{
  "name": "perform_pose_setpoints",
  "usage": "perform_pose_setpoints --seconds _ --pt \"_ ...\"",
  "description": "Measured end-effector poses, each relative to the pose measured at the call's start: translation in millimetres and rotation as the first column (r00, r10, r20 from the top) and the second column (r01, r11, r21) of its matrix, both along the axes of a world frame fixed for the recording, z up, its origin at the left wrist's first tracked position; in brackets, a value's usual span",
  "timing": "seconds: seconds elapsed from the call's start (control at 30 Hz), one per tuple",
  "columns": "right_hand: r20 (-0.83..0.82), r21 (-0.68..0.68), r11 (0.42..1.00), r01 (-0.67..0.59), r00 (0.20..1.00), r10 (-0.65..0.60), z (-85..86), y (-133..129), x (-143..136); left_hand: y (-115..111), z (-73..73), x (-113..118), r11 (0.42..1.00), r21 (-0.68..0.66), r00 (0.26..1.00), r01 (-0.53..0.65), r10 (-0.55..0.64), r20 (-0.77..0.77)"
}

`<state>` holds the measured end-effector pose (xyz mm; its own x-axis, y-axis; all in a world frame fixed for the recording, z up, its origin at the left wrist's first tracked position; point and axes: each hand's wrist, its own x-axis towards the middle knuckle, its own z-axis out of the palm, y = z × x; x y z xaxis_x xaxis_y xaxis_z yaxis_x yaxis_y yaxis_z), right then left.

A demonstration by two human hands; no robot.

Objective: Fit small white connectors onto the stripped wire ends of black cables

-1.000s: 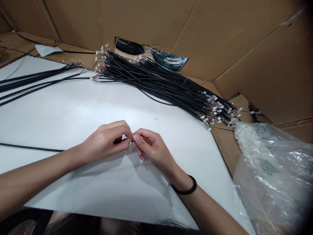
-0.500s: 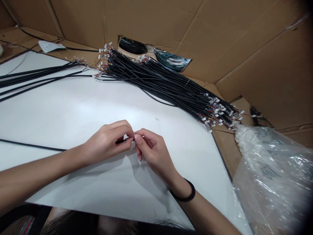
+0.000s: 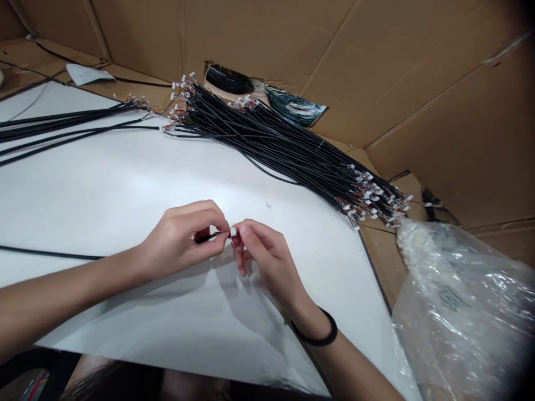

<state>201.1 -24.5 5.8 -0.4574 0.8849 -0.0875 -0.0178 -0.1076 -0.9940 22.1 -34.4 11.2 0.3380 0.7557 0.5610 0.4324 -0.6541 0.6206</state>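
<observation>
My left hand [image 3: 190, 236] pinches the end of a black cable [image 3: 50, 252] near its thin wires, just above the white table sheet. The rest of that cable passes under my left forearm and runs off to the left. Between the fingertips of both hands sits a small white connector [image 3: 233, 231] at the wire ends. Thumb and index finger of my right hand [image 3: 265, 250] close on the connector's right side; the other fingers curl below. How far the wires go into the connector is too small to tell.
A thick bundle of black cables [image 3: 267, 136] with white connectors lies across the back. More cables [image 3: 62, 123] lie at the left. A clear plastic bag [image 3: 463, 301] of white pieces stands right. Cardboard walls [image 3: 267, 33] rise behind, with a paper slip [image 3: 87, 74] at the back left.
My right hand has shifted slightly right, and its fingertips have moved so that the white connector now shows. My left hand keeps its pinch. The view has tilted a little.
</observation>
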Motion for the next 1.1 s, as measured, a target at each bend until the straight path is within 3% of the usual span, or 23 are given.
perform_pose_setpoints --seconds 0.17,0.3,0.57,0.77,1.1 --pt "-0.220 -0.295 0.945 -0.139 0.973 0.074 -6.9 5 4 -1 2.3 0 0.995 -0.100 0.998 0.018 -0.012 0.061" --pt "-0.302 -0.402 0.890 -0.214 0.949 0.092 -7.4 4 4 -4 1.5 0 0.973 -0.224 0.990 0.054 -0.022 0.143" --pt "-0.420 -0.410 0.852 -0.326 0.897 0.141 -12.2 -1 2 -9 -2.4 3 0.958 -0.273 0.973 0.087 -0.022 0.230" --pt "-0.421 -0.363 0.881 -0.303 0.897 0.135 -14.8 -1 0 -11 -2.1 6 0.947 -0.311 0.961 0.081 0.008 0.275" --pt "-0.454 -0.433 0.838 -0.333 0.883 0.116 -13.3 2 3 -8 1.4 7 0.911 -0.402 0.943 0.096 0.046 0.330"
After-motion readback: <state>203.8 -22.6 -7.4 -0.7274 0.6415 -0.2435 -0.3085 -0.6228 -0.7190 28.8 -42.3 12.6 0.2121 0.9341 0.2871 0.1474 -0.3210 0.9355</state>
